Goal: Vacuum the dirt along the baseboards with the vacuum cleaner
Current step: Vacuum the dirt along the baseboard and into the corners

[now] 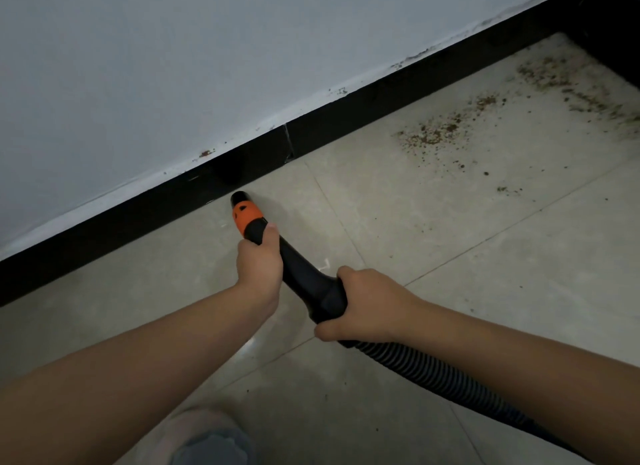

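Note:
A black vacuum wand (300,272) with an orange collar (246,214) points at the black baseboard (346,118); its open tip (239,197) sits just short of the board, close to the floor. My left hand (260,260) grips the wand right behind the orange collar, thumb along the top. My right hand (360,303) grips the thick rear end of the wand, where the ribbed black hose (433,371) begins. Brown dirt (433,132) lies scattered on the tiles to the right, reaching into the corner (568,84).
A white wall (173,66) rises above the baseboard, with a few brown specks along its lower edge. A second black baseboard (620,32) closes the corner at the top right. The hose trails off to the lower right. My foot (211,440) shows at the bottom.

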Demonstrator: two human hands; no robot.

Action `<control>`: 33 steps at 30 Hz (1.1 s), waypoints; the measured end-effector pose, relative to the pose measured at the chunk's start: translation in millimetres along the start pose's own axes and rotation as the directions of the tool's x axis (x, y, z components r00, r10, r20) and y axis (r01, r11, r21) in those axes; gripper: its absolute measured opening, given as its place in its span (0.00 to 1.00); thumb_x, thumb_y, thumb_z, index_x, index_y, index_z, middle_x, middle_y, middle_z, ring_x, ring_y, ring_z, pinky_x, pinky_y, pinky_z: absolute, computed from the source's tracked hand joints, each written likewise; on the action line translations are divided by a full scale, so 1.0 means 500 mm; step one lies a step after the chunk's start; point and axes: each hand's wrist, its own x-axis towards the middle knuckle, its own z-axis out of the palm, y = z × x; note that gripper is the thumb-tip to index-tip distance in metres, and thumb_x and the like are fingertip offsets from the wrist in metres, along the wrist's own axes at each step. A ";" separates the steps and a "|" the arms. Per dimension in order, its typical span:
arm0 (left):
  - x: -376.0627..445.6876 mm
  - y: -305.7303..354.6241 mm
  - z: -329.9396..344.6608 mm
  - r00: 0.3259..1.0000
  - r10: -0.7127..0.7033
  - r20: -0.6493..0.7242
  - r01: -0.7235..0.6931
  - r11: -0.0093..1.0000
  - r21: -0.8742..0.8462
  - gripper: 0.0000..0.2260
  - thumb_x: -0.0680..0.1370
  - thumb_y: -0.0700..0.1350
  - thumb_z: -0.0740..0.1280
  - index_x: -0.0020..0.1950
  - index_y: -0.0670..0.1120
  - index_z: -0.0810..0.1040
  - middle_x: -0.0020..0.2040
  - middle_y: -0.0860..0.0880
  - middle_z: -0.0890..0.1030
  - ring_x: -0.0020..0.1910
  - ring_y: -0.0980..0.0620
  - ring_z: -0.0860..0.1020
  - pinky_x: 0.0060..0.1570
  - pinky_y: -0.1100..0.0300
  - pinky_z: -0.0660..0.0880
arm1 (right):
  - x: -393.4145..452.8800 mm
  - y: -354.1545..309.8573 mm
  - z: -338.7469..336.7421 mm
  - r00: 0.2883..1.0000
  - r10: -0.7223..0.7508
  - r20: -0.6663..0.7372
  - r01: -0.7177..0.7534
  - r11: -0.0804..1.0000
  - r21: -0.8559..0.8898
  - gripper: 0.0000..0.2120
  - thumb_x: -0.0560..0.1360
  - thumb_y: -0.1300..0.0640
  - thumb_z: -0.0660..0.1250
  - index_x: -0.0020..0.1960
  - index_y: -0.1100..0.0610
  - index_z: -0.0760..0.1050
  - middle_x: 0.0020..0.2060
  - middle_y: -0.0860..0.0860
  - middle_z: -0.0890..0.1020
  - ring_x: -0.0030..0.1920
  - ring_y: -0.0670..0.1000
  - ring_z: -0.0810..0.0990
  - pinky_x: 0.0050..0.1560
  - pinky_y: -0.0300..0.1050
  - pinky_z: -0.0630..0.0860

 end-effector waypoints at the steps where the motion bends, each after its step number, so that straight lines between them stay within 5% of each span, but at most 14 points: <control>1: 0.002 0.006 0.005 1.000 -0.004 0.005 0.004 1.000 -0.010 0.21 0.81 0.53 0.56 0.67 0.38 0.65 0.51 0.44 0.71 0.53 0.45 0.73 0.57 0.51 0.72 | 0.002 0.001 -0.004 1.000 0.007 -0.004 -0.007 1.000 0.007 0.20 0.65 0.46 0.74 0.39 0.49 0.61 0.37 0.45 0.73 0.36 0.43 0.73 0.34 0.39 0.72; 13: -0.102 0.019 0.140 0.964 -0.020 0.264 0.006 0.999 0.054 0.22 0.81 0.53 0.56 0.68 0.40 0.63 0.56 0.42 0.73 0.56 0.45 0.73 0.62 0.48 0.71 | -0.133 0.082 -0.059 0.974 0.185 -0.130 -0.190 0.981 -0.031 0.20 0.65 0.43 0.73 0.40 0.49 0.62 0.39 0.45 0.74 0.36 0.41 0.73 0.32 0.37 0.70; 22: -0.221 -0.029 0.238 0.901 -0.161 0.403 0.111 0.983 0.144 0.25 0.80 0.54 0.57 0.72 0.42 0.58 0.64 0.42 0.72 0.61 0.42 0.73 0.61 0.47 0.73 | -0.237 0.178 -0.120 0.934 0.321 0.159 -0.317 0.947 -0.050 0.18 0.66 0.47 0.75 0.49 0.54 0.72 0.44 0.48 0.80 0.43 0.46 0.80 0.43 0.42 0.79; 27: -0.275 -0.060 0.261 0.841 -0.227 0.492 0.124 0.965 0.232 0.24 0.80 0.54 0.56 0.71 0.42 0.59 0.47 0.46 0.74 0.41 0.49 0.75 0.38 0.58 0.77 | -0.284 0.225 -0.131 0.883 0.338 0.326 -0.349 0.937 -0.025 0.12 0.66 0.52 0.76 0.43 0.49 0.73 0.43 0.48 0.81 0.46 0.50 0.82 0.50 0.53 0.81; 33: -0.308 -0.052 0.317 0.807 -0.219 0.549 0.056 0.953 0.299 0.26 0.80 0.55 0.56 0.74 0.43 0.56 0.60 0.44 0.73 0.52 0.46 0.74 0.50 0.54 0.76 | -0.325 0.261 -0.129 0.893 0.375 0.249 -0.402 0.913 0.064 0.13 0.65 0.51 0.76 0.43 0.49 0.72 0.43 0.48 0.81 0.44 0.49 0.82 0.47 0.50 0.81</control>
